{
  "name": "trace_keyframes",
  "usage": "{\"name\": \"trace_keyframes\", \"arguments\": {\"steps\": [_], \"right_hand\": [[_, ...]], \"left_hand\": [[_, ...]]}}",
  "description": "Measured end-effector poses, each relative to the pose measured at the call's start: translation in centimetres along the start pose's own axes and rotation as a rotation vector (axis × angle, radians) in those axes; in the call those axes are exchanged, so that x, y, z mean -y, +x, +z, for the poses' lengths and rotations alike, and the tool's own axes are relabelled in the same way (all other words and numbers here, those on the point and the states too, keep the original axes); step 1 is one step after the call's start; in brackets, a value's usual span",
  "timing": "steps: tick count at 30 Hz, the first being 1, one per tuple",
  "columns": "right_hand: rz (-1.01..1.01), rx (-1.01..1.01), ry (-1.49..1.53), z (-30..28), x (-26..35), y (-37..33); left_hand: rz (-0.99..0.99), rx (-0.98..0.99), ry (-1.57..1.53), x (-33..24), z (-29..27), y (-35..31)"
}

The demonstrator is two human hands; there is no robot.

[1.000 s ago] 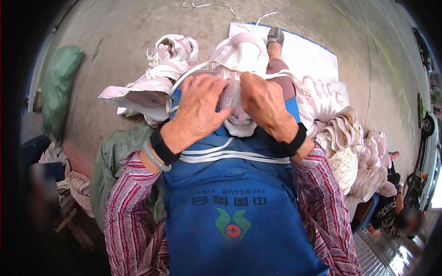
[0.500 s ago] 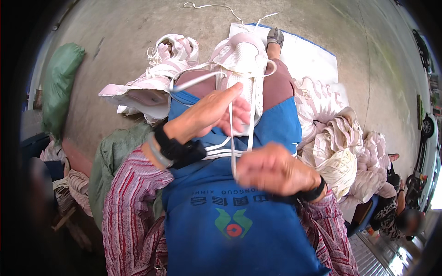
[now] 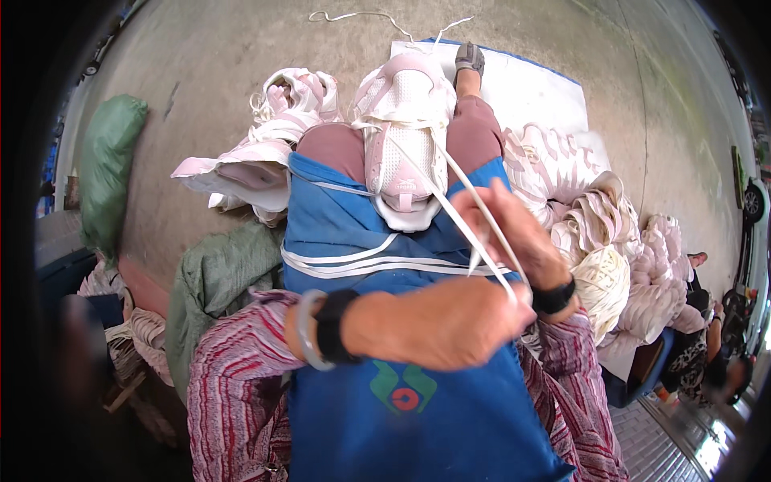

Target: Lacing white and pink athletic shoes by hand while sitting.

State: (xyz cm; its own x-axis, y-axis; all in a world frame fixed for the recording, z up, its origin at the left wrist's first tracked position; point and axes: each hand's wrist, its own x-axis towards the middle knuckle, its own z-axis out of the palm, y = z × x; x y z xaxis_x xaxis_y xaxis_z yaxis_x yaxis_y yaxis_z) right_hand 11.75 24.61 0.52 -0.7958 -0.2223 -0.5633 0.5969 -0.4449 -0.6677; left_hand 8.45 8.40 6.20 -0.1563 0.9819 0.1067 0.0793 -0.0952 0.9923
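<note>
A pink and white shoe upper (image 3: 405,149) lies across my lap between the knees, on a blue apron (image 3: 321,217). From its middle, two strands of white shoelace (image 3: 450,210) run taut down to the right. My left hand (image 3: 458,321) reaches across to the right, closed on the strands' ends, its fingers mostly hidden from above. Just beyond it, my right hand (image 3: 518,233) has bent fingers around the same strands, slightly blurred. More white laces (image 3: 385,265) lie in a loose bundle across the apron.
Other pink and white uppers are heaped at the left (image 3: 249,153) and right (image 3: 554,165). A ball of cream laces (image 3: 598,289) sits beside my right arm. Green sacks (image 3: 116,173) are on the left. A white sheet (image 3: 534,88) lies on the floor; another person (image 3: 699,345) is at far right.
My left hand has moved from above the upper down and right across my right hand, which went up and right. The lace strands now slant right, pulled straight.
</note>
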Motion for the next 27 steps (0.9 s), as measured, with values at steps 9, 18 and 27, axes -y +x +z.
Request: {"name": "trace_keyframes", "arguments": {"steps": [9, 18, 27], "right_hand": [[0.020, 0.178, 0.194, 0.9, 0.1, 2.6], [-0.017, 0.397, -0.287, -0.9, 2.9, -3.7], [-0.121, 0.577, -0.717, 6.5, 2.3, 0.4]], "left_hand": [[-0.021, 0.038, 0.294, 0.6, 2.8, -0.2], [-0.487, -0.143, -0.438, 1.8, -5.2, -3.9], [-0.492, -0.663, -1.115, 7.2, -8.8, -2.1]]}}
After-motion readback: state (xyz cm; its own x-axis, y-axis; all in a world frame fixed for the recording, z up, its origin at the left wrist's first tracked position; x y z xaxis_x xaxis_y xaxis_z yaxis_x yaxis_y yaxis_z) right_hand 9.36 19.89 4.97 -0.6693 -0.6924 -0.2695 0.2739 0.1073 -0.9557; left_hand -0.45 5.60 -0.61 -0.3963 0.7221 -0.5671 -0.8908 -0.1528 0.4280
